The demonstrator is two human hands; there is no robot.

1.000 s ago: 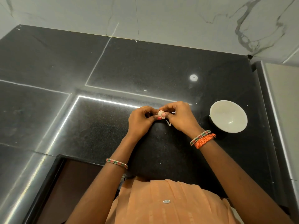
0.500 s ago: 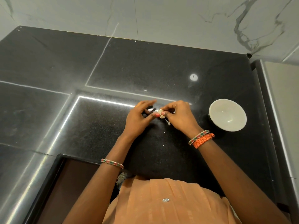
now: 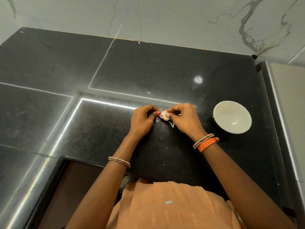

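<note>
Over the black speckled stone countertop point(image 3: 148, 68), we pinch a small white papery clove point(image 3: 164, 115) between the curled fingertips of our left hand point(image 3: 142, 120) and right hand point(image 3: 185, 119), just above white skin scraps point(image 3: 171, 124). A round white ceramic bowl point(image 3: 232, 116) stands near our right wrist.

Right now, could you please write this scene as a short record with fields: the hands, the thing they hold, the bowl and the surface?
left hand: pinches the small pale piece from its left side
right hand: pinches the same piece from the right, fingers curled
small pale piece: held between the fingertips of both hands; possibly garlic, too small to tell
white scraps: lie on the counter under the hands
white bowl: upright, to the right of the right hand, apart from it; looks empty
counter: black, glossy stone
</note>
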